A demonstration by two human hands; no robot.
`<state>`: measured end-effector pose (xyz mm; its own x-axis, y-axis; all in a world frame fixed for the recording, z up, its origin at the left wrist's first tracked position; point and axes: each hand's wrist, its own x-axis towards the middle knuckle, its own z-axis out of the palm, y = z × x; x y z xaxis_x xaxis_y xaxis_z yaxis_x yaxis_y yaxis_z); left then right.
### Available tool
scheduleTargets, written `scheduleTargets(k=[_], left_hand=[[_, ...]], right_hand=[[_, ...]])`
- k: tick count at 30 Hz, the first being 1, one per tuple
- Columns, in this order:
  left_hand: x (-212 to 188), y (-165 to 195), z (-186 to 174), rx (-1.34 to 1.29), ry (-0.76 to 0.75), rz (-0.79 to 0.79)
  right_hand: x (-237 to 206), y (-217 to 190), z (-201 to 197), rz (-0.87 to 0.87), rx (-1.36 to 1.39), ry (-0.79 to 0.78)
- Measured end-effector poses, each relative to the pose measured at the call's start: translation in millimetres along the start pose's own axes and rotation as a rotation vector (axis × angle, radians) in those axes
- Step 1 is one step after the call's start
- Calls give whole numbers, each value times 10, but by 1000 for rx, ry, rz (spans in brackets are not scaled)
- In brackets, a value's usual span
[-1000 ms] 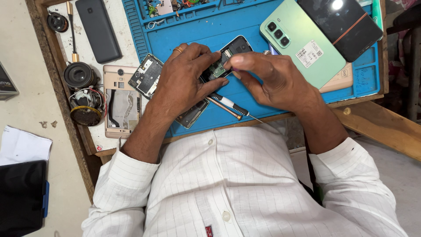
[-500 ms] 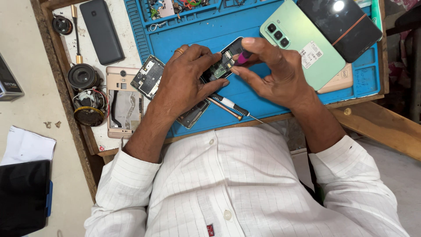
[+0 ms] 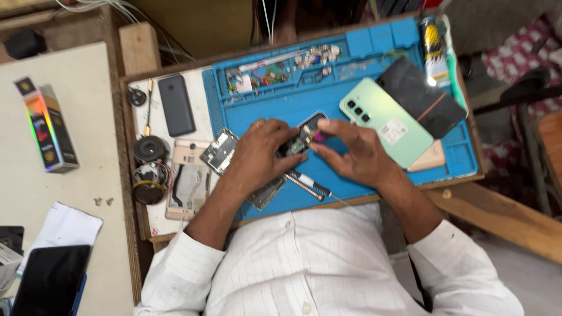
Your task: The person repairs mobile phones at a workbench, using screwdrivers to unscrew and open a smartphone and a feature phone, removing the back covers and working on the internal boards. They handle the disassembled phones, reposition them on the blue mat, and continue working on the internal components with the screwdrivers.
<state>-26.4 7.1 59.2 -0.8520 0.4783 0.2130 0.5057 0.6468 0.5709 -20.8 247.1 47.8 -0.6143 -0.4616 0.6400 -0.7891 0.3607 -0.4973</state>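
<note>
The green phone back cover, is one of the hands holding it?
No, the green phone back cover lies on the blue mat, while both hands work on a small opened phone beside it.

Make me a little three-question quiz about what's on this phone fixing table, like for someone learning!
1. True or false: both hands are touching the small opened phone on the blue repair mat.
2. What colour is the phone back lying just beyond the right hand? A) red B) pale green C) white
3. Fill in: the screwdriver lies on the mat, near the ______ edge, between the two wrists.

Key
1. True: the left hand steadies it and the right hand's fingertips are on it.
2. B, pale green, with three camera lenses.
3. Front, the edge closest to the person.
</note>
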Motion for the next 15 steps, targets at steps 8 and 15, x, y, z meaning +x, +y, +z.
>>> scheduleTargets(k=[8, 15], left_hand=[[-7, 9, -11, -16, 2, -14], [-8, 8, -4, -22, -3, -32]], right_hand=[[5, 20, 42, -12, -22, 75], [-14, 28, 19, -56, 66, -10]])
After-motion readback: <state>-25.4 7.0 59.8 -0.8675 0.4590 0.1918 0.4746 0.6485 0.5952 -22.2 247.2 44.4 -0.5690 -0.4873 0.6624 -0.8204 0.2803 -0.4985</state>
